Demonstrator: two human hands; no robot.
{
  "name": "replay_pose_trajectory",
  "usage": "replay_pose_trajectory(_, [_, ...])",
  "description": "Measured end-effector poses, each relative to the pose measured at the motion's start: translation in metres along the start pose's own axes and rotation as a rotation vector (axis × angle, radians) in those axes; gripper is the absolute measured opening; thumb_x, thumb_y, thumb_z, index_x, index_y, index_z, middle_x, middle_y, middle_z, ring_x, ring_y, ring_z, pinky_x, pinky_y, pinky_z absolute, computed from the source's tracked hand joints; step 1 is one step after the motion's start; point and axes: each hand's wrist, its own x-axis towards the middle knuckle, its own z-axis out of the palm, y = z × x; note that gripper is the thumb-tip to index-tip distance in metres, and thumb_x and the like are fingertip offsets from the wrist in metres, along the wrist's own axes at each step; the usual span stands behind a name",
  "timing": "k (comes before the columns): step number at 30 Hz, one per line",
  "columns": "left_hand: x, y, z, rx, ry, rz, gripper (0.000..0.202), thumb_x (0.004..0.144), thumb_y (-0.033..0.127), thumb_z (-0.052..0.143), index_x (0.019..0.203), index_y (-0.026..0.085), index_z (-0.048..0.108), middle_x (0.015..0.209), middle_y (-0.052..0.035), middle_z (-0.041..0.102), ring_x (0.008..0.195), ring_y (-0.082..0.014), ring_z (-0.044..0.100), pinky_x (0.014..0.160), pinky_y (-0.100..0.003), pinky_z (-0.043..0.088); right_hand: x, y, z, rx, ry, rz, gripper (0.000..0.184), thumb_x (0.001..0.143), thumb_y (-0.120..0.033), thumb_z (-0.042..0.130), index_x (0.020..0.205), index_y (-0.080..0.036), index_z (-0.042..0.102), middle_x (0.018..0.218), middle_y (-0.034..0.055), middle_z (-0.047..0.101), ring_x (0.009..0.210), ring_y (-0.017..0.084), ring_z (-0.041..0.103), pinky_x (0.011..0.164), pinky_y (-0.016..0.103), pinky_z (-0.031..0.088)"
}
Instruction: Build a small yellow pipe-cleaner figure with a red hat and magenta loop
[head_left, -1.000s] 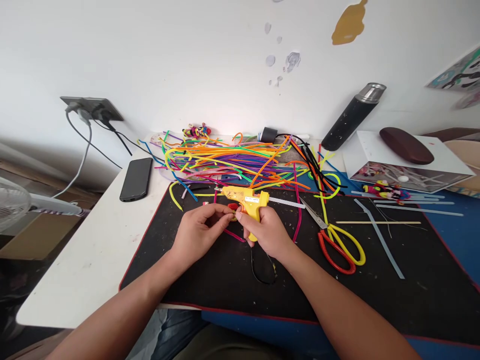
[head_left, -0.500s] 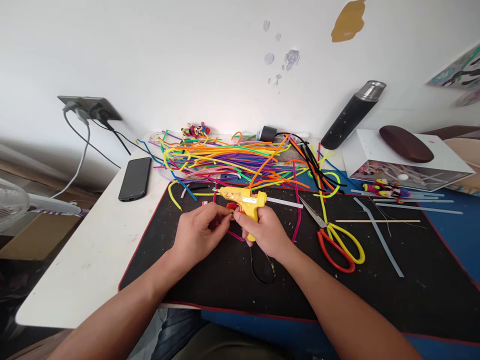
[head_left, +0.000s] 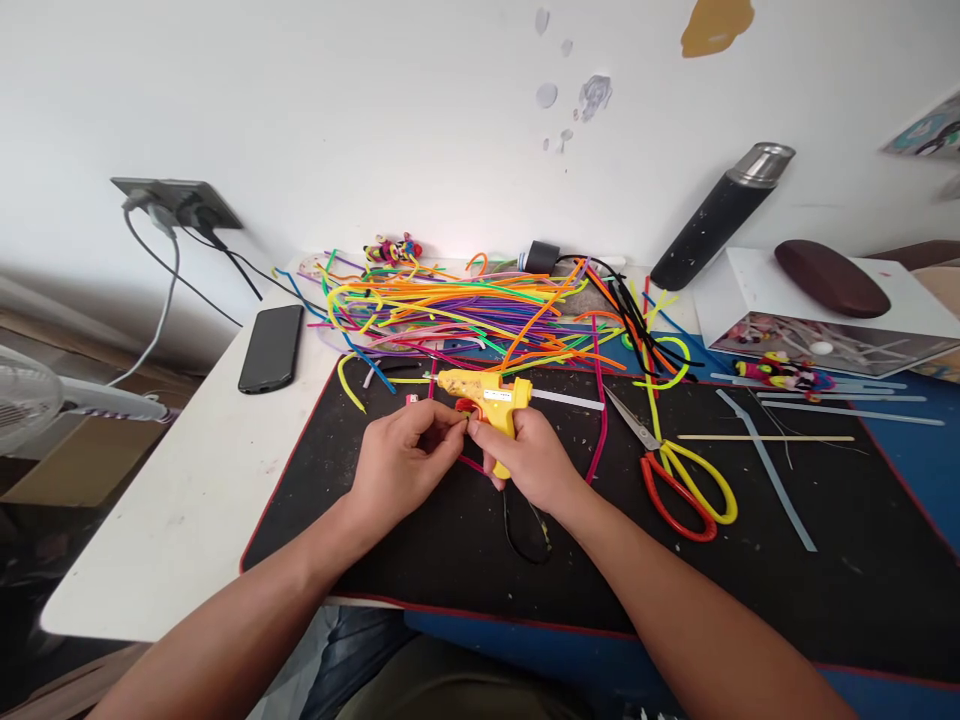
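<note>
My right hand [head_left: 529, 462] is wrapped round the grip of a yellow glue gun [head_left: 486, 392], which points left over the black mat [head_left: 750, 560]. A clear glue stick pokes out of the gun's back. My left hand [head_left: 401, 457] is pinched shut just left of the gun's red trigger, on a small piece that its fingers hide. A pink pipe cleaner [head_left: 474, 467] lies under both hands. The two hands touch at the fingertips.
A heap of coloured pipe cleaners [head_left: 465, 310] fills the back of the desk. Red and yellow scissors [head_left: 679, 475] lie right of my hands. A phone [head_left: 271, 347] lies left, a black flask [head_left: 724, 215] and a white box [head_left: 825, 320] at the right.
Both hands and the glue gun have stayed almost still. The view has tilted slightly, so everything sits a little lower and further right in the picture.
</note>
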Motion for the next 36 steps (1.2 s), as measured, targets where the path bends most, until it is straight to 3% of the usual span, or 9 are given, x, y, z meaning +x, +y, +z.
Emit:
replay_pose_trajectory(6, [-0.0011,-0.0045,0.0019,0.041,0.001,0.05,0.007,0.095,0.018,0.071,0.088,0.019,0.074,0.073,0.002,0.077,0.059,-0.0099,0.067,0.054,-0.018,0.048,0.0014,0.0015,-0.0005,0.001,0.008,-0.001,0.028,0.084,-0.046,0.072,0.076,-0.021,0.063,0.05,-0.0055,0.058,0.036,0.011,0.05,0.038,0.022,0.041])
replay_pose_trajectory(23, [-0.0003,-0.0025,-0.0031,-0.067,0.0,-0.019,0.008,0.094,0.019,0.069,0.09,0.02,0.075,0.07,0.0036,0.073,0.056,-0.009,0.062,0.056,-0.017,0.05,-0.0023,-0.0045,-0.0027,0.061,-0.034,-0.034,0.032,0.086,-0.051,0.073,0.09,-0.02,0.065,0.051,-0.0074,0.058,0.035,0.01,0.048,0.039,0.022,0.039])
replay_pose_trajectory(36, [0.0006,0.0009,-0.0017,-0.086,-0.005,-0.032,0.01,0.094,0.018,0.068,0.087,0.02,0.075,0.069,0.004,0.073,0.054,-0.0084,0.061,0.054,-0.017,0.048,-0.0006,-0.0023,-0.002,0.058,-0.04,-0.015,0.031,0.085,-0.05,0.072,0.088,-0.02,0.064,0.051,-0.0071,0.059,0.035,0.01,0.048,0.039,0.022,0.039])
